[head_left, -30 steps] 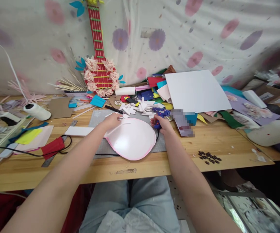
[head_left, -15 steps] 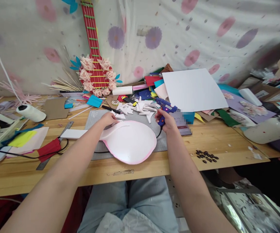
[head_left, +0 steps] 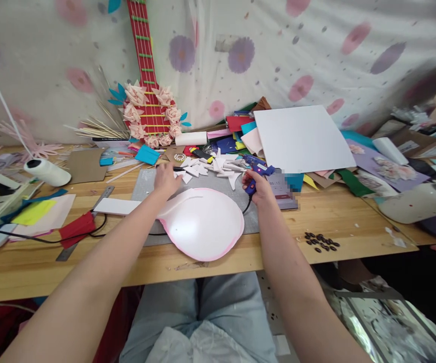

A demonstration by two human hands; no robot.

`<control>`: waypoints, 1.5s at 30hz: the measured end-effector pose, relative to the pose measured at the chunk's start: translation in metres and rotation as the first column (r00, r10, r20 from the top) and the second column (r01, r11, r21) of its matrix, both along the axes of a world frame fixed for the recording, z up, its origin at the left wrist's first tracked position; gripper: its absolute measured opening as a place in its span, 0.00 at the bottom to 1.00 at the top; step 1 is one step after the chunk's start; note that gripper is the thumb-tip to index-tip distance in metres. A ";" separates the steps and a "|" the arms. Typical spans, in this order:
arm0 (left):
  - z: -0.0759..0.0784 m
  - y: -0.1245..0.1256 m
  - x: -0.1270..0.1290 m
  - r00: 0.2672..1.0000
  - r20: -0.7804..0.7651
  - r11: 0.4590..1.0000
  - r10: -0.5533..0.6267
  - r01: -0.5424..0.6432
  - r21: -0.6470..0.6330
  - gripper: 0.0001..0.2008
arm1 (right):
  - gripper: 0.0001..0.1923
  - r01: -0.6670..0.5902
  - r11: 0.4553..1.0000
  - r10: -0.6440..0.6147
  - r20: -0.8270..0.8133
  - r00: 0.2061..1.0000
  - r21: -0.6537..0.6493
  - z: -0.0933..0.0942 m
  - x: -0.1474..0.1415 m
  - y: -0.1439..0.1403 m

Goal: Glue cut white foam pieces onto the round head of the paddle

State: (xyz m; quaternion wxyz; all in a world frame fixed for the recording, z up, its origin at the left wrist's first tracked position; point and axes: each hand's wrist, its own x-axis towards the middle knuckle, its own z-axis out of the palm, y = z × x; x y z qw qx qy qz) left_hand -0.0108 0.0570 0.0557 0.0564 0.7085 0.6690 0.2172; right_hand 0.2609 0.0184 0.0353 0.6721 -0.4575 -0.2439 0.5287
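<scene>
Craft workroom: pale-brown wooden worktable [head_left: 357, 222]; blue corded glue gun [head_left: 260, 166]; pointed white pieces [head_left: 221, 164]; grey metal ruler [head_left: 66, 253]; red guitar-shaped model [head_left: 150, 112] ringed with pale-pink flowers [head_left: 136, 95].

Red guitar [head_left: 154, 114] with pink roses [head_left: 133, 113], flowered curtain [head_left: 274, 91] behind, red scrap [head_left: 76, 229] across metal ruler [head_left: 65, 252], small dark pieces [head_left: 319, 237]

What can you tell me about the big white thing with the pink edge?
The white shape looks like smooth, shiny board or foam, rounded and tapering toward the left, with pink edging. A thin, curved line marks its upper part. It lies broad side up on the grey mat, reaching past it over the wooden table. The left forearm hides its narrow end.
</scene>
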 end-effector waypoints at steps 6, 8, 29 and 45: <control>-0.016 -0.025 0.029 0.829 -0.054 0.815 -0.556 0.532 -0.231 0.29 | 0.12 -0.029 0.999 0.027 -0.055 0.998 -0.025 0.003 0.005 -0.001; -0.021 -0.027 0.027 0.825 -0.070 0.812 -0.561 0.531 -0.243 0.24 | 0.11 -0.076 0.996 0.072 -0.077 0.994 -0.055 0.005 0.006 -0.003; -0.021 0.020 -0.033 0.960 0.281 0.993 0.019 -0.052 0.109 0.17 | 0.06 -0.313 0.950 0.306 -0.248 0.919 0.013 -0.010 -0.053 -0.005; 0.007 0.000 -0.084 0.659 0.730 0.965 0.182 -0.262 -0.004 0.08 | 0.20 -0.266 0.957 0.260 0.061 0.964 0.117 -0.005 -0.047 -0.009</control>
